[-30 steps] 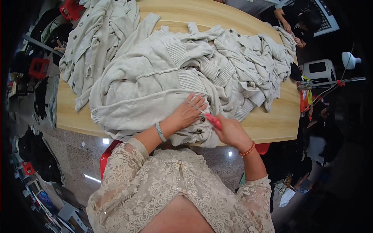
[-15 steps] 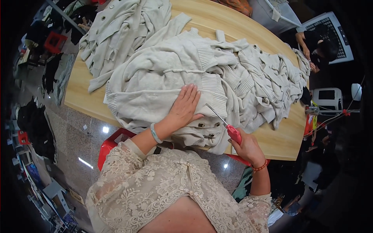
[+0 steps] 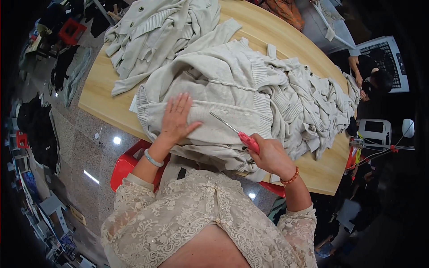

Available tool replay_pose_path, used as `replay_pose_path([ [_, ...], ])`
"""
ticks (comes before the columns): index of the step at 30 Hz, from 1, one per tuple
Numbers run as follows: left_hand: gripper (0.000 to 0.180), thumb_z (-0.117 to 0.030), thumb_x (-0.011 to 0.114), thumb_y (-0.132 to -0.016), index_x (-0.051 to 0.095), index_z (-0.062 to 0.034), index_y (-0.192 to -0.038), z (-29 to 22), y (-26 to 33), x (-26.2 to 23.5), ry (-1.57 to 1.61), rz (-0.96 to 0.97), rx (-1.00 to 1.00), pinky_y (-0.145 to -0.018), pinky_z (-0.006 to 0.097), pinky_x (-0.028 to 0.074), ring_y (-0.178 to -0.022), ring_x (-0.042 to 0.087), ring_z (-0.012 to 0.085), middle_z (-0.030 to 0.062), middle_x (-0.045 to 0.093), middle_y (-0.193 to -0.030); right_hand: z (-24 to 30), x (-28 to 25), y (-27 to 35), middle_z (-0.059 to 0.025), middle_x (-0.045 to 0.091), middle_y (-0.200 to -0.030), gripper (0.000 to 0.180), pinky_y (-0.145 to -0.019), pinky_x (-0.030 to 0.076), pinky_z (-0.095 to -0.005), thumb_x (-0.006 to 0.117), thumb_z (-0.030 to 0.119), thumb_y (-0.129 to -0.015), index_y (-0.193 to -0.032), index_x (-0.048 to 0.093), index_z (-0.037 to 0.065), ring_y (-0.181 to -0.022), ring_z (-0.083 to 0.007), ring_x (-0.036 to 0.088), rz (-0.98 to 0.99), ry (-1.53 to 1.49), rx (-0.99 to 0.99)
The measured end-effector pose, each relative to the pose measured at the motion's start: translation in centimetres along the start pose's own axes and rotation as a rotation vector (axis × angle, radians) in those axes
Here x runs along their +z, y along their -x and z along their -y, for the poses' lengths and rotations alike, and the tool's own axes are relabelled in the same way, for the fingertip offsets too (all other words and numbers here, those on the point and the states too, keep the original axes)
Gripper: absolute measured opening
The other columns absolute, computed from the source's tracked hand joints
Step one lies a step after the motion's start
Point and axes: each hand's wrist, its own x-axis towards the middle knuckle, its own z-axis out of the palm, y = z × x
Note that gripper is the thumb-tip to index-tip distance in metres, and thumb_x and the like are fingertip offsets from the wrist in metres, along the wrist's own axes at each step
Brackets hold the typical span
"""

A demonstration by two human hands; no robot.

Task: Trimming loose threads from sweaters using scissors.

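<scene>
My left hand (image 3: 175,118) presses flat, fingers spread, on the cream cardigan (image 3: 223,102); my right hand (image 3: 268,156) grips red-handled scissors (image 3: 237,133), checking for loose threads to snip carefully.

The person wears a cream lace blouse (image 3: 201,223) with a flower pattern. A row of small buttons runs down the front of it. The lace sleeves are see-through, with scalloped edges, and they end before the wrists. On the left wrist there is a thin pale bracelet (image 3: 153,158). On the right wrist there is a bracelet of orange-red beads (image 3: 292,176). Both hands are bare.
</scene>
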Motion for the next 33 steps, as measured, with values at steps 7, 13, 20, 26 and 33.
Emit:
replay_pose_path([
  [7,0.079,-0.053,0.062,-0.084,0.042,-0.0031,-0.142,6.1,2.9,-2.4,-0.04,0.056,0.007,-0.117,0.051,0.017,-0.141,0.031,0.0303,0.0132,0.037,-0.151,4.9,4.0,-5.7,-0.018,0.062,-0.064,0.022,-0.058,0.047,-0.0479,0.064,0.017,-0.085,-0.094,0.052,0.001,-0.063,-0.0378,0.063,-0.02,0.072,-0.216],
  [13,0.079,-0.053,0.059,-0.087,0.036,-0.0063,-0.147,10.1,6.4,-2.7,-0.046,0.075,-0.094,-0.117,0.05,0.014,-0.144,0.025,0.0289,0.0129,0.03,-0.155,8.3,6.3,-7.5,-0.0179,0.061,-0.063,0.021,-0.056,0.047,-0.0466,0.063,0.013,-0.082,-0.093,0.051,0.0,-0.061,-0.037,0.062,-0.024,0.039,-0.31],
  [20,0.073,-0.046,0.059,-0.089,0.038,-0.0056,-0.145,12.2,7.7,-2.9,0.168,-0.012,-0.145,-0.116,0.049,0.019,-0.142,0.023,0.0402,0.0135,0.03,-0.155,9.4,6.3,-7.1,-0.018,0.061,-0.064,0.026,-0.057,0.047,-0.0468,0.066,0.013,-0.081,-0.098,0.05,0.001,-0.063,-0.0365,0.063,0.023,-0.002,-0.239],
  [26,0.037,-0.015,0.057,-0.09,0.059,-0.0042,-0.125,13.0,3.1,-5.0,0.26,-0.221,-0.145,-0.108,0.046,0.031,-0.128,0.042,0.038,0.0169,0.051,-0.135,8.4,6.4,-5.1,-0.0206,0.063,-0.087,0.033,-0.069,0.048,-0.0453,0.064,0.016,-0.085,-0.114,0.052,0.005,-0.081,-0.0387,0.062,0.015,-0.162,-0.149],
  [33,0.039,-0.034,0.057,-0.092,0.065,-0.0003,-0.111,16.9,-11.1,-1.5,0.618,0.083,-0.451,-0.084,0.036,0.049,-0.093,0.064,0.0301,0.017,0.068,-0.102,6.3,6.4,-3.7,-0.0171,0.064,-0.095,0.019,-0.077,0.049,-0.0365,0.063,0.01,-0.09,-0.108,0.062,0.003,-0.086,-0.0342,0.063,-0.452,-0.374,0.073],
])
